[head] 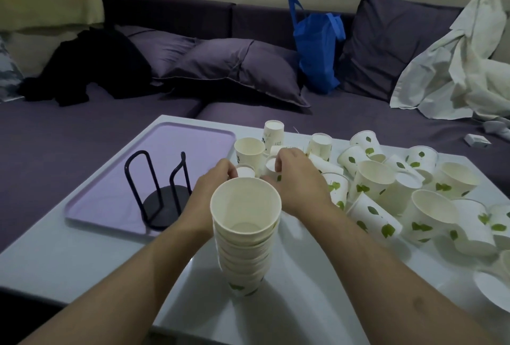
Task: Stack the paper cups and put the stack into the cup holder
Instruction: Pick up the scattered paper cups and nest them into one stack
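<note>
The step in hand is judged to be the gathering of more cups: a tall stack (245,237) of nested paper cups is stood upright on the white desk (82,256), mouth up, near the front edge, and both hands are reached past it into the loose cups behind.

The left hand (214,179) is seen with its fingers curled at a small overturned cup (245,171), which appears to be pinched at its base. The right hand (294,172) is curled over another overturned cup (271,168) just beside the first; the grasp is partly hidden by the knuckles, but the fingers are closed round it. A further upright cup (249,151) is stood just behind the left hand.

The black wire cup holder (160,190) is stood on the lilac tray (193,134) at the left of the desk, and nothing is held in it. A large heap of leaf-printed cups (408,195) is left lying at the right, some upright and many on their sides, so the task is judged far from done.

For the next move, the 2 gripped cups need to be turned mouth up, lined up over the stack and pressed in squarely. Because the stack is tall and narrow-footed, it could be toppled by a sideways push.
</note>
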